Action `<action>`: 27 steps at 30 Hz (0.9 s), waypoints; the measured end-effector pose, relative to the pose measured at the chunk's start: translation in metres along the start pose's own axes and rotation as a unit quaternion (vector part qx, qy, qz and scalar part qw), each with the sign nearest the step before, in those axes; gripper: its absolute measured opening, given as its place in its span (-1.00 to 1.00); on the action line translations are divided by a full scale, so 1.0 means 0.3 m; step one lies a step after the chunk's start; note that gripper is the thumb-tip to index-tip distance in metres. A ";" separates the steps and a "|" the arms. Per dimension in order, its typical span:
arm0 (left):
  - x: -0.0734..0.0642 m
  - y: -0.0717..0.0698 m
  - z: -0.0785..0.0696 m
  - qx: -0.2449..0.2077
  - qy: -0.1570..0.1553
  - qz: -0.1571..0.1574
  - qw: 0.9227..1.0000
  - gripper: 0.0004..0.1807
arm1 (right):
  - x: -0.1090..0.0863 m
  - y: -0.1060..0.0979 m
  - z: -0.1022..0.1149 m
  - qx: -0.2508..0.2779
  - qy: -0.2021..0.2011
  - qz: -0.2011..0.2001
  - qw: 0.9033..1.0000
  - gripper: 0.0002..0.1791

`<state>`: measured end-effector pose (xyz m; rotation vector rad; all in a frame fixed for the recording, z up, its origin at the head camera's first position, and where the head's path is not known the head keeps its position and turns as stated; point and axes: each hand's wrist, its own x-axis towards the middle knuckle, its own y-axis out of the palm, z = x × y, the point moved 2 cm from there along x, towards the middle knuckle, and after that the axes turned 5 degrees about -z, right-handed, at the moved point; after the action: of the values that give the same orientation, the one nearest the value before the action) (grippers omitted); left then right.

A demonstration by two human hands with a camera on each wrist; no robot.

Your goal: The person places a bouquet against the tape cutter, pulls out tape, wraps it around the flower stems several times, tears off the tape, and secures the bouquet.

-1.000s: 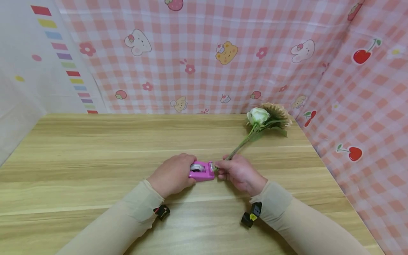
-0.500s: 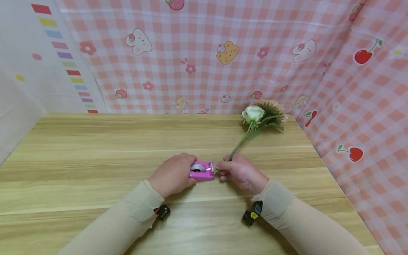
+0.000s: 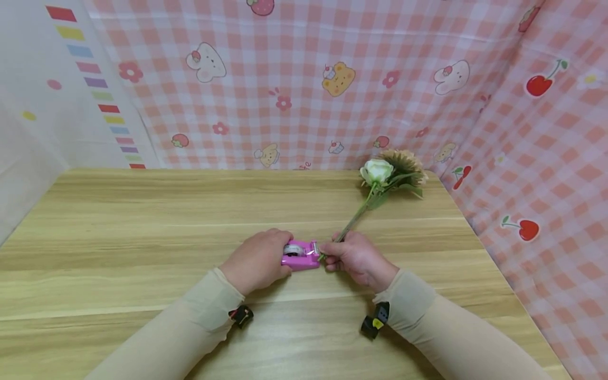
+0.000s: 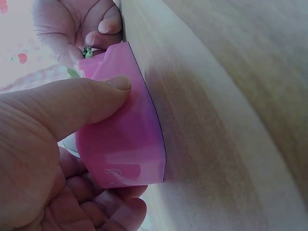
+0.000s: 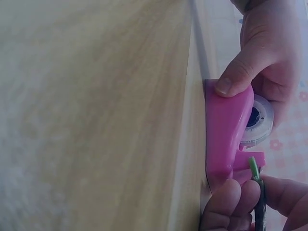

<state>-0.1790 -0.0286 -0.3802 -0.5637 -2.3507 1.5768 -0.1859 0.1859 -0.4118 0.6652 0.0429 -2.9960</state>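
My left hand [image 3: 258, 258] grips a pink tape dispenser [image 3: 301, 263] standing on the wooden table, thumb along its near side. A roll of clear tape [image 5: 262, 120] sits inside it. Right at its cutter end, my right hand [image 3: 358, 259] pinches the lower stems [image 3: 353, 219] of artificial flowers between thumb and fingers. The green stem tip [image 5: 254, 165] pokes out beside the cutter in the right wrist view. From the hand the stems slant toward the back right, ending in a white rose [image 3: 377, 171] and a beige flower [image 3: 404, 160], with green leaves [image 3: 378, 200].
The wooden tabletop [image 3: 166, 221] extends around both hands. A pink checked cloth [image 3: 285, 79] hangs behind it, and another cherry-print cloth [image 3: 546, 184] hangs along the right side. A small black camera [image 3: 241, 315] is on the left wrist.
The flower heads have swung slightly left, the stems tilting with them in my right hand. My left hand and the tape dispenser have stayed in place.
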 end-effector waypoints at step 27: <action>-0.002 -0.004 0.001 -0.003 0.007 -0.004 1.000 -0.30 | 0.000 0.003 0.001 -0.009 0.012 0.005 1.000 -0.82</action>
<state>-0.1788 -0.0297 -0.3792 -0.5650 -2.3456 1.5567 -0.1859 0.1849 -0.4116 0.6959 0.0664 -2.9742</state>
